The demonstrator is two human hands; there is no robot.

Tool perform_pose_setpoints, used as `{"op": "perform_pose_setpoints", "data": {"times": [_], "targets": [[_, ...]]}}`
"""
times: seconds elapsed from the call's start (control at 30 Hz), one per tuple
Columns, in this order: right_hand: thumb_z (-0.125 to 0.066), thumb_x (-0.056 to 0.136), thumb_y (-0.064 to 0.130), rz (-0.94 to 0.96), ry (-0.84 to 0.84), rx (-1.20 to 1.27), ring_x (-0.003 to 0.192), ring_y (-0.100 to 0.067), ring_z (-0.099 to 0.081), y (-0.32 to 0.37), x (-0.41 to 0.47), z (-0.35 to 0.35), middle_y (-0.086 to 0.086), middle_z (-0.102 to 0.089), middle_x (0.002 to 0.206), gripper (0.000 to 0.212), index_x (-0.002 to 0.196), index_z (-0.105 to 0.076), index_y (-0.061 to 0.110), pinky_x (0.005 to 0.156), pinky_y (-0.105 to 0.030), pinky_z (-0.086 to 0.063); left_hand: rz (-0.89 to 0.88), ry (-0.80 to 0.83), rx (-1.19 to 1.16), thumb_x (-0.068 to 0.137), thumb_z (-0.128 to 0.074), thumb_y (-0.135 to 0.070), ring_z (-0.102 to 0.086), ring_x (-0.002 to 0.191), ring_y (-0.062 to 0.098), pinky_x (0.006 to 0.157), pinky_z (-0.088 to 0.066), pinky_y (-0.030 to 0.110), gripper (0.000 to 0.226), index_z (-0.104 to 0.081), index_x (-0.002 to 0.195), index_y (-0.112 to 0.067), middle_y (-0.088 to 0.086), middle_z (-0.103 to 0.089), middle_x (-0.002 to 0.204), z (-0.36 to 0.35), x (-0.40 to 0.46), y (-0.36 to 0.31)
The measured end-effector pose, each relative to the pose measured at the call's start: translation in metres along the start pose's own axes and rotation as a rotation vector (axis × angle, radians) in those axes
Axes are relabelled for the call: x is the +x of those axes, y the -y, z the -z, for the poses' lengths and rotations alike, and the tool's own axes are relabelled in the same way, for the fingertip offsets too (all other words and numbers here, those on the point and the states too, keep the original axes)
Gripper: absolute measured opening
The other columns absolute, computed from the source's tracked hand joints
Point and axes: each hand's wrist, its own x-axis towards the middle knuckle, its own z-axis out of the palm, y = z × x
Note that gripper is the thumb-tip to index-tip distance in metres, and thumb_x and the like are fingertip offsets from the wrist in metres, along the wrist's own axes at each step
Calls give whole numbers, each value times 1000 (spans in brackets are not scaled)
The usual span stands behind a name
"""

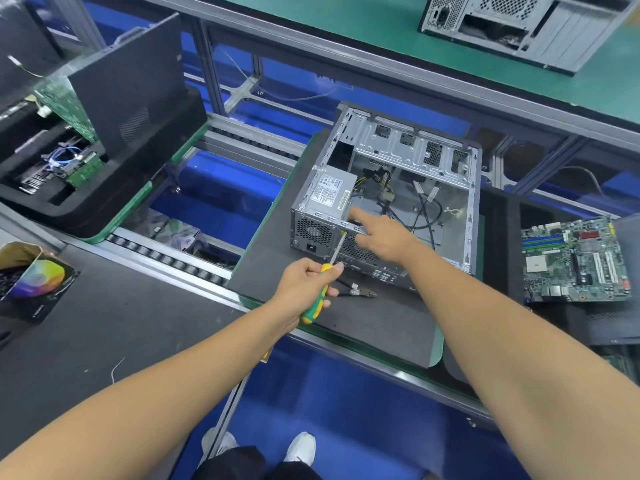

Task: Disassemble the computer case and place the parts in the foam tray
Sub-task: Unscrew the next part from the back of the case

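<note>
- Head view: the case (408,188) sits centre frame on a dark mat (363,323), open side up, with the PSU (329,195) in its lower-left corner.
- My left hand (306,284) grips the screwdriver (320,289) by its yellow-green handle. The shaft runs up and right, and its tip meets the case's rear edge just beside the PSU.
- My right hand (379,233) reaches in from the right, index finger straight and resting on the rail by the PSU, the other fingers curled and holding nothing.
- The screw point lies up-right of my left hand, along the shaft's axis, so I judge the left does the turning and the right steadies.
- The foam tray (86,202) is in the upper left, well apart, already holding boards.
- Pliers (360,292) lie on the mat below the case, and a motherboard (575,261) lies at the right.
</note>
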Motion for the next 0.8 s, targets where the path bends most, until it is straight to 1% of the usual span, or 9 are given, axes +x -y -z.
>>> {"op": "perform_pose_setpoints", "data": {"times": [0.1, 0.23, 0.37, 0.43, 0.5, 0.53, 0.57, 0.7, 0.8], "targets": [[-51, 92, 18, 9, -13, -11, 58, -22, -48, 0, 0, 0, -5, -50, 62, 37, 127, -42, 25, 57, -36, -36, 51, 126, 15, 100, -60, -50, -75, 75, 18, 55, -58, 30, 47, -67, 109, -4, 5, -69, 87, 1, -5, -1], [-52, 93, 18, 11, -18, -3, 59, -23, -48, 0, 0, 0, -3, -48, 62, 38, 129, -42, 26, 58, -36, -38, 69, 150, 24, 106, -45, -50, -58, 60, 14, 51, -51, 28, 48, -64, 120, -8, 5, -62, 86, -2, -8, -4], [-51, 94, 20, 14, -18, -4, 62, -24, -52, -1, -1, -1, -4, -52, 66, 43, 135, -41, 29, 61, -38, -44, 26, 24, 96, 91, -74, -47, -59, 73, 14, 51, -53, 25, 50, -43, 117, -17, 8, -58, 105, -2, -8, -5], [-50, 93, 21, 20, -9, 8, 77, -29, -61, -1, -2, -1, -10, -66, 86, 42, 133, -40, 31, 71, -41, -51, 7, 6, 79, 85, -84, -36, -63, 74, 14, 53, -54, 25, 52, -48, 114, -12, 10, -61, 105, 0, -8, -3], [-49, 91, 22, 36, -28, 27, 93, -28, -62, 0, -2, -1, -7, -67, 114, 45, 133, -39, 36, 79, -43, -52, -2, -7, 29, 84, -85, -33, -67, 68, 13, 55, -57, 28, 47, -54, 108, -6, 12, -63, 98, 1, -8, -3], [-48, 89, 23, 40, -39, 34, 96, -27, -61, 1, -3, -1, -3, -66, 118, 47, 132, -39, 39, 79, -42, -52, -13, -1, 18, 86, -83, -33, -69, 66, 13, 55, -59, 30, 44, -56, 106, -4, 12, -63, 94, 1, -8, -3], [-47, 87, 25, 33, -44, 31, 94, -27, -61, 1, -3, -1, -2, -66, 115, 46, 129, -40, 42, 77, -42, -51, -26, 20, 23, 89, -79, -34, -71, 66, 13, 57, -61, 32, 42, -57, 105, -3, 12, -64, 92, 0, -8, -3], [-45, 87, 27, -10, -31, -24, 68, -29, -59, 1, -3, -3, -5, -59, 74, 34, 116, -37, 40, 62, -41, -47, -39, 122, 85, 104, -56, -43, -69, 66, 15, 60, -59, 33, 46, -62, 113, 2, 8, -68, 89, -1, -12, -3], [-45, 88, 26, -12, -17, -40, 60, -27, -54, 1, -3, -3, -2, -54, 66, 31, 116, -37, 36, 57, -40, -46, -7, 146, 79, 109, -42, -44, -61, 61, 15, 56, -55, 30, 48, -66, 117, -3, 4, -65, 84, 0, -14, -3]]}}
